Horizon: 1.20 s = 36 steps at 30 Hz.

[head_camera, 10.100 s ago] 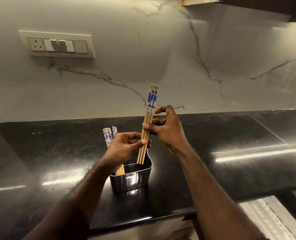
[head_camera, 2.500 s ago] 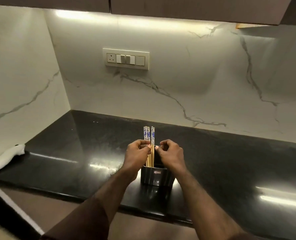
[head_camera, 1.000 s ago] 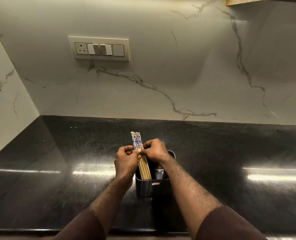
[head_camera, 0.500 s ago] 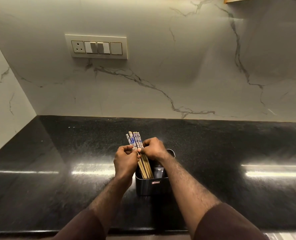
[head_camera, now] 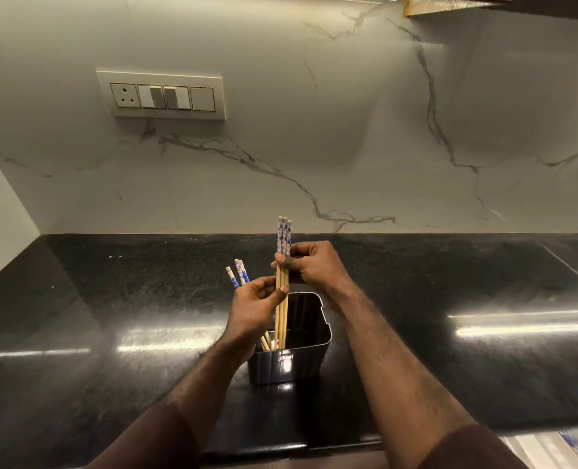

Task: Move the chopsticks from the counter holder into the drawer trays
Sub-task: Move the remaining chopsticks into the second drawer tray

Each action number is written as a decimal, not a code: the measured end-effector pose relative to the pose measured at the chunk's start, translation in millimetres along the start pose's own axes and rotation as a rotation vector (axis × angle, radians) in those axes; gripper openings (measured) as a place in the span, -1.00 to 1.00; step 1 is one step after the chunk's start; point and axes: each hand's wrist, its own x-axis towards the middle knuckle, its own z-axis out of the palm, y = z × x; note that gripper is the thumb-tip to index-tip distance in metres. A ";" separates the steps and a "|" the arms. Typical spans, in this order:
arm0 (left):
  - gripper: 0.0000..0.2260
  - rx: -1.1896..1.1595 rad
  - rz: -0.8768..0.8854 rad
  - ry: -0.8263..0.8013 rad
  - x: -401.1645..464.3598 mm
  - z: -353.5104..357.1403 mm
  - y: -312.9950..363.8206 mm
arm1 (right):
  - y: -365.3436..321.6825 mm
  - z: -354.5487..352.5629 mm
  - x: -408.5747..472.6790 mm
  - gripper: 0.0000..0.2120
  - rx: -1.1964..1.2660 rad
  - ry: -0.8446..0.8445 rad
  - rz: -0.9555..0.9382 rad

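Note:
A dark metal holder (head_camera: pixel 289 365) stands on the black counter (head_camera: pixel 111 299). My right hand (head_camera: pixel 309 265) pinches three upright wooden chopsticks (head_camera: pixel 282 299) with blue-and-white tops, raised so their tips sit just inside the holder. My left hand (head_camera: pixel 254 308) touches the same bundle lower down with thumb and fingers. Behind my left hand, a few more chopsticks (head_camera: pixel 237 275) lean left out of the holder.
A marble backsplash with a switch plate (head_camera: pixel 162 94) rises behind the counter. The open drawer's light tray (head_camera: pixel 558 448) shows at the bottom right, below the counter edge. An upper cabinet edge (head_camera: pixel 450 3) hangs at the top right.
My right hand has lifted three chopsticks up and apart from the bunch. The others stay leaning left in the holder behind my left hand.

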 end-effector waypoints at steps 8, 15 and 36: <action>-0.77 -0.057 -0.029 -0.319 -6.1 15.3 21.4 | -31.1 -39.2 -28.8 -0.81 0.256 -0.028 -0.029; -0.72 -0.130 -0.046 -0.454 -26.0 45.5 37.1 | -41.1 -73.1 -62.0 -0.85 0.322 0.005 -0.061; -0.79 0.007 -0.089 -0.590 -221.0 343.3 -3.6 | 15.2 -346.1 -324.5 -0.82 0.246 0.267 -0.053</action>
